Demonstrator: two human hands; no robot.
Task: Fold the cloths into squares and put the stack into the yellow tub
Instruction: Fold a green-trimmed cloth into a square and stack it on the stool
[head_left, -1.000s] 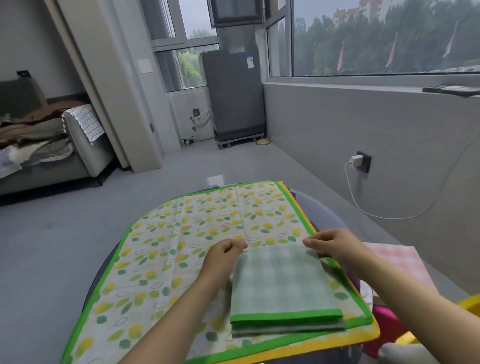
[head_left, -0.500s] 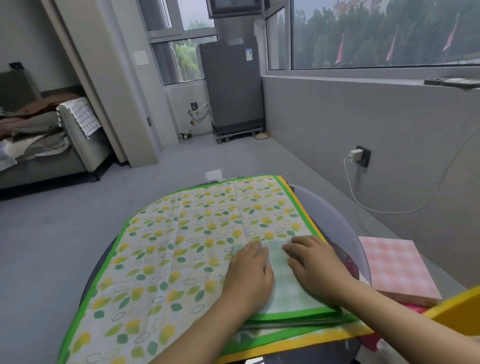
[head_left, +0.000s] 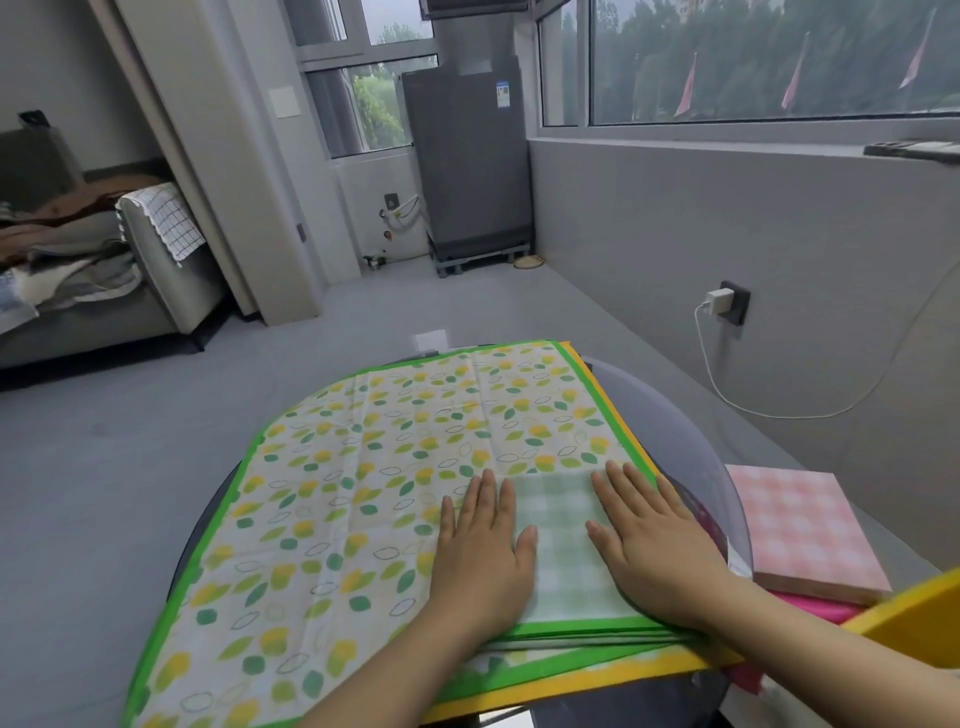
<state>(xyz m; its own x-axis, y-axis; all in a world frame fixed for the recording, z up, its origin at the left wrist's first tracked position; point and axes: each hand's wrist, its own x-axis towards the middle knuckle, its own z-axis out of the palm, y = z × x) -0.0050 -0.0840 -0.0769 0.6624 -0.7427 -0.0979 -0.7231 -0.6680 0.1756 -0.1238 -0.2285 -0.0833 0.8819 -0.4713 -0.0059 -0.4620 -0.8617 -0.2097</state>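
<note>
Head view: hands (head_left: 566, 551) flat on folded cloth (head_left: 563, 551).

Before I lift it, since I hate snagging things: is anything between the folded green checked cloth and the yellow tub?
Yes. A pink checked block on pink cloth lies right of the folded cloth, just before the tub, whose opening is out of view.

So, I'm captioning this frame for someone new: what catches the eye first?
Both hands, left hand and right hand, press flat on a folded green checked cloth at the near right. It lies on a large leaf-print cloth spread over the table. A folded pink checked cloth sits to the right.
</note>
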